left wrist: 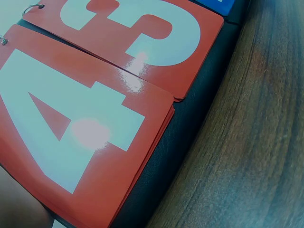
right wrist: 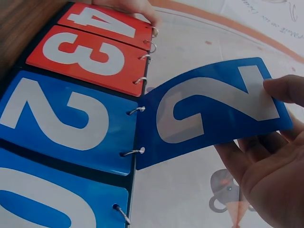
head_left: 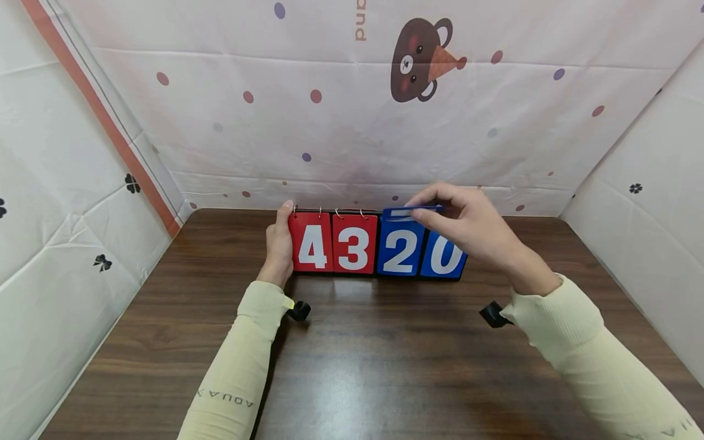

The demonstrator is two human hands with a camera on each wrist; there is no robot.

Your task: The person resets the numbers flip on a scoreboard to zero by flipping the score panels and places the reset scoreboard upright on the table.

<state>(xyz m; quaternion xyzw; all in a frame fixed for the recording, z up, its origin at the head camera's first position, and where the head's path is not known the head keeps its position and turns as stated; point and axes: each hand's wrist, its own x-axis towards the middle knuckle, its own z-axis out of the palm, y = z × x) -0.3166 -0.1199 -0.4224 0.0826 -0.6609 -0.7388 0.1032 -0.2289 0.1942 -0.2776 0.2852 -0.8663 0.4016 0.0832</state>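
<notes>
A flip scoreboard (head_left: 379,275) leans at the back of the table, showing red cards 4 (head_left: 312,244) and 3 (head_left: 354,245), then blue cards 2 (head_left: 400,252) and 0 (head_left: 444,253). My left hand (head_left: 279,247) grips its left edge, thumb by the top corner; the fingers behind are hidden. With thumb and fingers, my right hand (head_left: 475,223) pinches the free end of a blue number card (right wrist: 223,102). That card is bent up and over the metal rings (right wrist: 134,151), a white 2 on its visible face. In the left wrist view, the 4 card (left wrist: 95,123) fills much of the picture.
The scoreboard stands on a brown wood-grain table (head_left: 352,354). Close behind hangs a pale dotted cloth (head_left: 352,134) with a bear print (head_left: 420,60). Further cloth walls (head_left: 632,201) rise at both sides. Black wrist devices (head_left: 299,311) sit by both cuffs.
</notes>
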